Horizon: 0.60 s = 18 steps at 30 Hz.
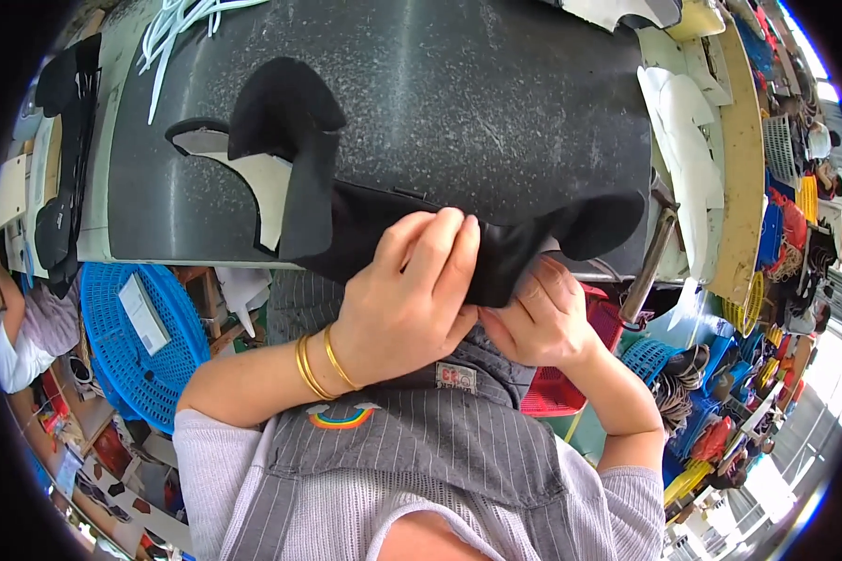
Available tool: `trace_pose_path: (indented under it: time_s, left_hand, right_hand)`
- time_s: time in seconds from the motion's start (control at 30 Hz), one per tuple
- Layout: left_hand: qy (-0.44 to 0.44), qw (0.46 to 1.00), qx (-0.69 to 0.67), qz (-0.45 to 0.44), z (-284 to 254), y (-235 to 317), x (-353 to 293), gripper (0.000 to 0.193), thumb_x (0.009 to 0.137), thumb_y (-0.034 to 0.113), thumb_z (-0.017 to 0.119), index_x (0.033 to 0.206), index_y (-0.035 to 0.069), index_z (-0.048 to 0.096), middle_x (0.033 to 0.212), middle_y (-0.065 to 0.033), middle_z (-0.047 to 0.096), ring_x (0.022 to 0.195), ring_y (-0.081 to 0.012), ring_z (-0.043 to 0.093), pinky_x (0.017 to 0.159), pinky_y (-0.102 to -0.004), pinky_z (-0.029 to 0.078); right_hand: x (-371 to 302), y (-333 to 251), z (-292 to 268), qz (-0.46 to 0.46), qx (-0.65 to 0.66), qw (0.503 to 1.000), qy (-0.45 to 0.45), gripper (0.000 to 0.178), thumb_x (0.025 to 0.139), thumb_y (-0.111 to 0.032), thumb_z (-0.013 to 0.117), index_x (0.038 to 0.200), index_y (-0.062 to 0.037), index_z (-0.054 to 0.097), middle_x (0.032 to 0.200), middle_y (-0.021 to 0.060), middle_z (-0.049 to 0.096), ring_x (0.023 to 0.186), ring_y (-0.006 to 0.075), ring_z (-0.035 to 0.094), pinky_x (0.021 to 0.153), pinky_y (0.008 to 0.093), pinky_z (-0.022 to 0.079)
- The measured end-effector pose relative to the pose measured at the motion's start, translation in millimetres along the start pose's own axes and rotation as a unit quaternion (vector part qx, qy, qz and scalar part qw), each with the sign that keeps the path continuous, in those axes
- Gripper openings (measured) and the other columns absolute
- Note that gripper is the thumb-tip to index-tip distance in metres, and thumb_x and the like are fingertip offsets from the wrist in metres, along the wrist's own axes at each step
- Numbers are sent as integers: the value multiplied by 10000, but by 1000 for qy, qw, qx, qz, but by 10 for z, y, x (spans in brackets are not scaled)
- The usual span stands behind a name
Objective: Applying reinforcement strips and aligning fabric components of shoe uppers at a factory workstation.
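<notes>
A black shoe upper [360, 220] lies partly on the dark table mat and reaches over the table's near edge. Its left end curls up and shows a pale lining beside it; the right end flares into a rounded flap. My left hand [404, 290] is closed on the upper's near edge, fingers bent over the top. Under the fold on the right, my right hand [544, 316] pinches the same piece from below. The tips of the right fingers are partly hidden by the black material.
A hammer [649, 266] lies at the table's right edge next to white cut pieces [680, 140]. Pale laces [182, 33] rest at the far left. More black pieces [58, 224] hang further left. A blue basket [112, 341] and a red basket [552, 400] stand below the table.
</notes>
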<state>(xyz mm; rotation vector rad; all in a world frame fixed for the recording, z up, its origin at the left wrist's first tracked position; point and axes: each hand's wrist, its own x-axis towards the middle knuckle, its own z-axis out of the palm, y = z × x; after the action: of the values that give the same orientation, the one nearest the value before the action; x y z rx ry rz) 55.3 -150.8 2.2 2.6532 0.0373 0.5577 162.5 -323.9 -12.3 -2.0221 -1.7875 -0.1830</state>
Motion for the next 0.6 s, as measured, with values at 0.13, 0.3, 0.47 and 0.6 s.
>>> trace_pose_path:
  time_s: [0.13, 0.3, 0.47, 0.6]
  left_hand:
    - [8, 999, -37, 29, 38, -76, -5, 510, 666, 161, 680, 1132, -41, 635, 1157, -147, 617, 1066, -285, 588, 838, -311, 553]
    - [38, 993, 36, 110, 121, -118, -73, 295, 814, 98, 585, 1055, -34, 689, 1106, -148, 689, 1085, -252, 625, 928, -327, 538]
    - [12, 982, 92, 167, 76, -136, -14, 276, 811, 140, 644, 1012, -42, 701, 1086, -159, 693, 1023, -241, 648, 873, -327, 558]
    - [-33, 994, 26, 101, 49, 23, 24, 287, 789, 128, 658, 1010, -53, 680, 1134, -174, 651, 1024, -272, 631, 871, -342, 535]
  right_hand:
    - [-18, -11, 2, 33, 0, 999, -21, 344, 657, -193, 755, 946, -13, 710, 1090, 155, 656, 1031, 316, 630, 907, 395, 502]
    - [77, 64, -91, 43, 60, 997, -34, 359, 626, -190, 757, 934, -11, 709, 1074, 140, 665, 986, 300, 645, 875, 367, 501]
    - [0, 295, -180, -50, -5, 999, 10, 295, 623, -95, 726, 909, -23, 721, 1035, 138, 670, 915, 275, 649, 809, 322, 513]
    - [149, 175, -205, 80, 42, 996, 3, 303, 663, -69, 718, 955, 11, 704, 1073, 150, 653, 871, 274, 609, 797, 343, 509]
